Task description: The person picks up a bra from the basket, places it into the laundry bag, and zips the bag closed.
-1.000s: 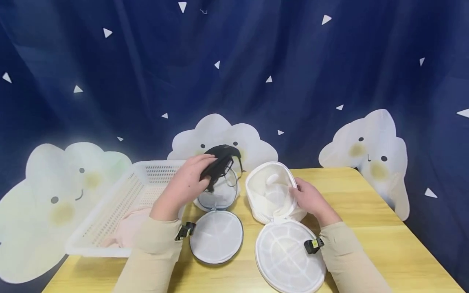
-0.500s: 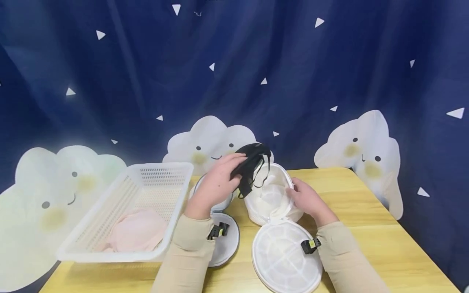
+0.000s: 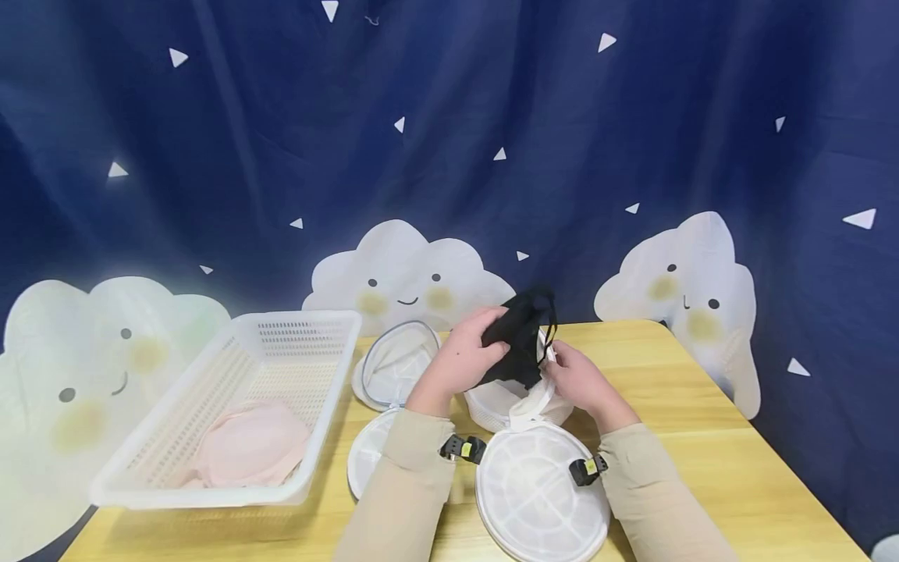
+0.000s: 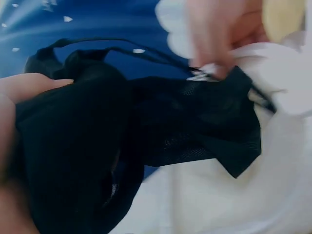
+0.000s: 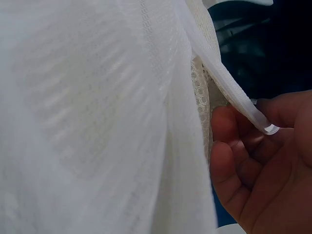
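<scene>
My left hand (image 3: 460, 359) grips a black bra (image 3: 516, 336) by its cup, above the mouth of a white mesh laundry bag (image 3: 488, 407). In the left wrist view the bra's side band (image 4: 195, 122) stretches toward the bag, with a thin strap looping above it. My right hand (image 3: 586, 378) pinches the rim of that bag on its right side. The right wrist view shows the white rim (image 5: 229, 85) between thumb and fingers. The bag's round lid (image 3: 544, 492) lies folded open toward me. The bra and hands cover much of the bag's opening.
A white slatted basket (image 3: 342, 375) stands at the left with a pink bra (image 3: 253, 445) inside. Between basket and white bag sits a second mesh bag (image 3: 400, 363) with a dark-edged rim, its lid (image 3: 368, 449) partly behind my left forearm. A blue curtain (image 3: 449, 94) hangs behind the table.
My left hand has carried the black bra rightward, from above the dark-edged bag to above the white bag. My right hand has stayed at the white bag's rim.
</scene>
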Available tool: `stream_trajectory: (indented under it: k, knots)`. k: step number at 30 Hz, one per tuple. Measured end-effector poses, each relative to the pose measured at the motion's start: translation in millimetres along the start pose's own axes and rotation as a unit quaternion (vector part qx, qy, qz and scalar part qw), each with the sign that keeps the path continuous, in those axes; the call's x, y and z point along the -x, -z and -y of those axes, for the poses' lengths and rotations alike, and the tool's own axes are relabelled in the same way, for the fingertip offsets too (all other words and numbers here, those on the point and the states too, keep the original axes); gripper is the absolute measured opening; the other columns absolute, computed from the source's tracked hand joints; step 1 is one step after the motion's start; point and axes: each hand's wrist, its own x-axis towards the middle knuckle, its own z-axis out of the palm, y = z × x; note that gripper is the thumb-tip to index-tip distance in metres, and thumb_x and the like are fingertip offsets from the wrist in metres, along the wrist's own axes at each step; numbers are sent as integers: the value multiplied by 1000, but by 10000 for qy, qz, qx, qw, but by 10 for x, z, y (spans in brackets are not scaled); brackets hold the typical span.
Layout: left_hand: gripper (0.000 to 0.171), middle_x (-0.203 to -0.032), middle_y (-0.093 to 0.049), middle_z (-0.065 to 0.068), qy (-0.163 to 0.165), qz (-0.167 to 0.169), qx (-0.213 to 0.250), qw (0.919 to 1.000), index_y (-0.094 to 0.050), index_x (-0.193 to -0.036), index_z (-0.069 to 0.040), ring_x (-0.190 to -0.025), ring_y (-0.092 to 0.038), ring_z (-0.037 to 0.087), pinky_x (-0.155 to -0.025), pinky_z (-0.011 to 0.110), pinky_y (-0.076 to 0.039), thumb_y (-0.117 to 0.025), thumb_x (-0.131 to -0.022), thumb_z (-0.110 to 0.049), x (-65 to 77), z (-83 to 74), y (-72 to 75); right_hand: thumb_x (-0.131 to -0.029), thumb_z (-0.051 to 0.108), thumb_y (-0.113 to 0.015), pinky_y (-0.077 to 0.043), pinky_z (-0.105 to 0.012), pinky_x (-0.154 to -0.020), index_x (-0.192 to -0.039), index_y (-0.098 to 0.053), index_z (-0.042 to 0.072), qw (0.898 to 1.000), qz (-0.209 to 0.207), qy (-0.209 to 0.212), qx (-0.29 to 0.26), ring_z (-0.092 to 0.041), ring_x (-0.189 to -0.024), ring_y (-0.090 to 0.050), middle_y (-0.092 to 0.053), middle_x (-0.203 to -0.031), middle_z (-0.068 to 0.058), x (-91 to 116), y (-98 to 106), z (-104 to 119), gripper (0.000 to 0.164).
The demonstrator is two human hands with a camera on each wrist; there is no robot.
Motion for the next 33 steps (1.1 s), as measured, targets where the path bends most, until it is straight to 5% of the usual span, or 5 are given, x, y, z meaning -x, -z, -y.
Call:
stream_trajectory:
  k: [12, 20, 23, 28, 33]
  knots:
    - [40, -125, -64, 8, 1465, -137, 660, 9869, -61, -129, -7, -113, -61, 23, -100, 38, -46, -63, -89, -8, -20, 446, -804, -102, 7, -43, -53, -38, -65, -124, -54, -6, 9949, 180, -429, -899, -21, -72, -61, -63, -93, -16, 46, -6, 66, 28]
    - [36, -123, -64, 14, 1745, -61, -714, 9820, -58, -129, -2, -118, -60, 26, -101, 37, -45, -54, -92, -4, -160, 412, -1038, -102, 8, -40, -52, -39, -61, -129, -50, -7, 9858, 249, -655, -1523, -22, -65, -58, -60, -81, -12, 6, -6, 69, 32]
    - [38, -129, -59, 14, 1892, 271, -1555, 9692, -54, -134, -2, -123, -56, 26, -104, 35, -42, -51, -98, -11, -201, 373, -1109, -102, 9, -40, -50, -36, -58, -127, -51, -7, 9854, 270, -692, -1532, -22, -63, -56, -58, -80, -12, 6, -1, 80, 31]
    - [48, -147, -46, 13, 2133, 879, -2814, 9315, -41, -149, -6, -136, -42, 27, -113, 35, -30, -43, -104, -23, -220, 343, -1207, -101, 9, -40, -53, -32, -64, -130, -51, -8, 9850, 321, -690, -1549, -19, -73, -62, -63, -99, -18, 10, 4, 113, 35]
    - [49, -150, -41, 12, 2199, 1232, -3352, 9078, -40, -153, -14, -135, -38, 31, -108, 39, -38, -41, -106, -28, -217, 320, -1240, -100, 8, -41, -52, -33, -71, -124, -55, -7, 9893, 136, -590, -1326, -21, -82, -62, -63, -105, -19, 35, 59, 191, 32]
